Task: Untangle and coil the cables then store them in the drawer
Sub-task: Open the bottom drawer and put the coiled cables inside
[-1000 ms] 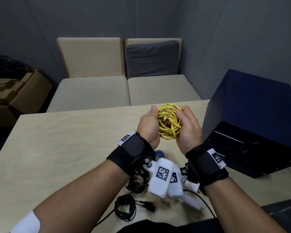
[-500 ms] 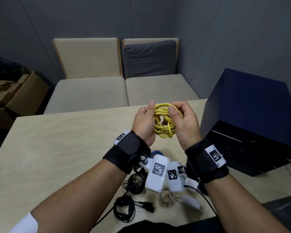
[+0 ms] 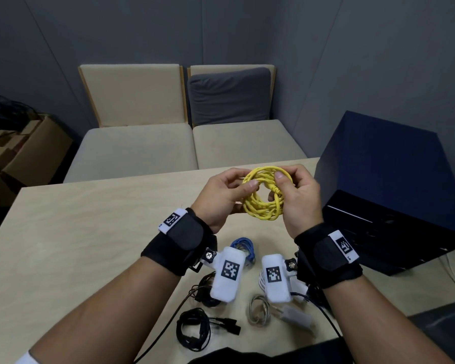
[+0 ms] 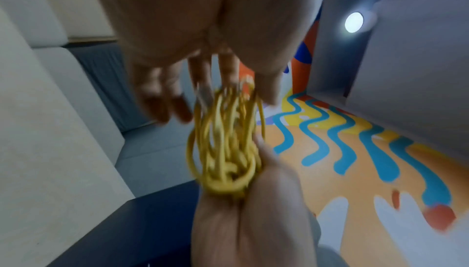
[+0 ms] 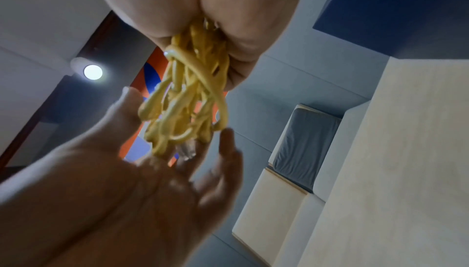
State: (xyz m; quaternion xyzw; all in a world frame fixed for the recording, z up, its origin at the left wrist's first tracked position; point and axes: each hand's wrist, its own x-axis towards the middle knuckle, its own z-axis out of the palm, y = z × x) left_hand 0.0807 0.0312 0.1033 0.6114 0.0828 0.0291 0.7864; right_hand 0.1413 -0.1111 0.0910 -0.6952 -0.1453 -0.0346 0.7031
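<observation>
The yellow cable (image 3: 264,206) is held clear above the wooden table (image 3: 90,245) at centre frame in the head view, left of the dark blue drawer cabinet (image 3: 378,179). It is wound into a loose ring. The right hand (image 3: 297,203) cups the ring's right side, thumb pressed on the top strands and fingers curled behind. The left hand (image 3: 221,198) pinches the upper-left rim between its thumb and fairly straight fingers. The cable looks light, thin and springy, so its loops will likely splay if released; the safest grip is probably across all strands at the rim. The ring stands nearly upright with its hole facing the person, roughly round and with no marked long axis. A clear plug (image 5: 186,151) points toward the left fingers.
</observation>
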